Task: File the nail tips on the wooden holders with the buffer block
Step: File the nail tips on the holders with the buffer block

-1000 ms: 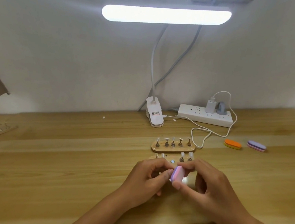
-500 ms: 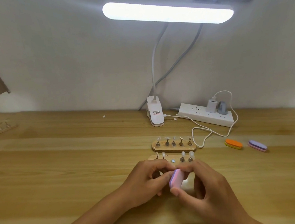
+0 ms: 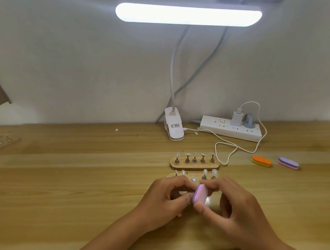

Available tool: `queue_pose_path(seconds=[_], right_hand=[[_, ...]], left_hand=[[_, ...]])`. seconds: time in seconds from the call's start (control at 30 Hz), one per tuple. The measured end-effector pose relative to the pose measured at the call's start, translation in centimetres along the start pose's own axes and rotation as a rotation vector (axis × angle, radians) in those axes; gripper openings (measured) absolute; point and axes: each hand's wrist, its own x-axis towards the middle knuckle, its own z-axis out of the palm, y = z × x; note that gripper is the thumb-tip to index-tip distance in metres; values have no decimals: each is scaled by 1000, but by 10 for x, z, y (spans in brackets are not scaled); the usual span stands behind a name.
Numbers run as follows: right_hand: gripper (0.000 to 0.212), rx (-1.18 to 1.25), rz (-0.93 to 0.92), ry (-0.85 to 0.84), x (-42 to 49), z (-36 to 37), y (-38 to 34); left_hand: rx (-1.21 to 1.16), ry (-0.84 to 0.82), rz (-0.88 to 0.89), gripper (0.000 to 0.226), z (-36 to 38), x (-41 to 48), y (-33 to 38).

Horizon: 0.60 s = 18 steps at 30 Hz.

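Lower centre: the right hand (image 3: 232, 216) pinches the pink-and-purple buffer block (image 3: 259, 190) between thumb and fingertips. The left hand (image 3: 164, 201), fingers curled, meets the block's left edge; whether it grips anything cannot be told. The near wooden holder (image 3: 199, 178) lies directly above the hands.
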Motion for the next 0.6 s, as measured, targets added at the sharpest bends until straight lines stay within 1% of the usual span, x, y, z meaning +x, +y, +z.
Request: queue_pose_path(seconds=[0.07,0.17,0.2,0.33,0.47,0.5,0.6], right_hand=[[36,-26,-39,-17,-1,1,-3],[40,35,73,69,2,-4,3],[40,32,83,75,3,-5,5],[34,-26,-24,5,-1,2,-2],[38,18,94,77,2,-4,6],[39,-2,85,67,2,-4,5],[36,-70,-34,-10,-1,2,-3]], left_hand=[[-5,6,-3,13,0,-1,0],[-23,-2,16,10,0,-1,2],[-28,1,17,10,0,-1,3],[-37,15,-14,9,0,1,1],[-55,0,4,7,0,0,2],[-58,3,1,8,0,0,2],[-80,15,-22,12,0,0,1]])
